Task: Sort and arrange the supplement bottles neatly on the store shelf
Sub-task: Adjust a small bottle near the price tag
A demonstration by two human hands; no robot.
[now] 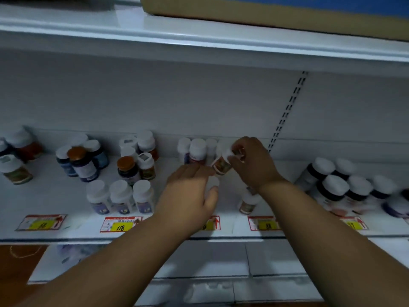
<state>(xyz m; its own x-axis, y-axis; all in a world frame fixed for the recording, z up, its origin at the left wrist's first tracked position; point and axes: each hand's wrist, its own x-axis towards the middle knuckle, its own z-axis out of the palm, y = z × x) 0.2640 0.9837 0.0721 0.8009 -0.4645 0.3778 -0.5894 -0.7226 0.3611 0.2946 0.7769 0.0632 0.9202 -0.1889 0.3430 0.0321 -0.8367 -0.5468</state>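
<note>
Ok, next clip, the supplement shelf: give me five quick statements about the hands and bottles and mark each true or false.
1. The right hand holds a tilted, white-capped bottle with a brown label. True.
2. The left hand is gripping a bottle with an orange cap. False: the two orange-capped bottles stand untouched further left; the cap under the left hand is white.
3. Three white-capped bottles with purple labels stand in a row near the shelf's front edge, left of the left hand. True.
4. The upper shelf holds more bottles. False: only a cardboard box shows there.
5. Yellow price tags line the front of the shelf. True.
</note>
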